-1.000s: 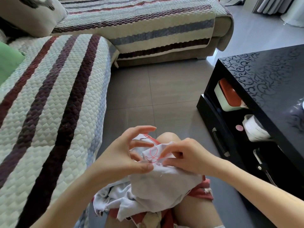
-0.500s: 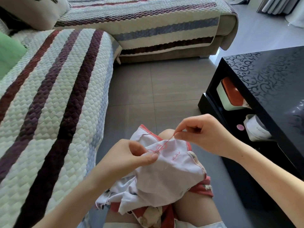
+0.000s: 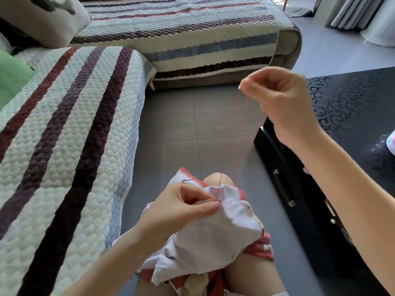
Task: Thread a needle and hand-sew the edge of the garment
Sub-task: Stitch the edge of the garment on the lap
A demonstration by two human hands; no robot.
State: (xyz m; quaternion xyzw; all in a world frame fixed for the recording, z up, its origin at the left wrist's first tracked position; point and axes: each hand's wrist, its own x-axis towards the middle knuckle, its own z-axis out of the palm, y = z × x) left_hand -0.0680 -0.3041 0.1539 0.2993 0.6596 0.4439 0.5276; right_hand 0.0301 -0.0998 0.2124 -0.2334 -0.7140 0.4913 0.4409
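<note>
A white garment (image 3: 213, 238) with a red-stitched edge lies bunched on my lap, over my knee. My left hand (image 3: 181, 208) pinches the cloth by the seam, thumb pressed on the fabric beside the red stitches. My right hand (image 3: 280, 103) is raised high above the knee, thumb and forefinger pinched on the needle, which is too small to make out. Red thread (image 3: 233, 146) runs in several fine strands from those fingertips down to the stitching.
A striped quilted sofa (image 3: 64, 146) fills the left and the back. A glossy black coffee table (image 3: 352, 124) with drawer handles stands close on the right. Grey tiled floor (image 3: 181, 124) lies between them. A green cushion (image 3: 10, 75) sits at far left.
My right hand has risen from the cloth up and to the right, drawing the red thread out long through the fabric. My left hand has kept its pinch on the seam.
</note>
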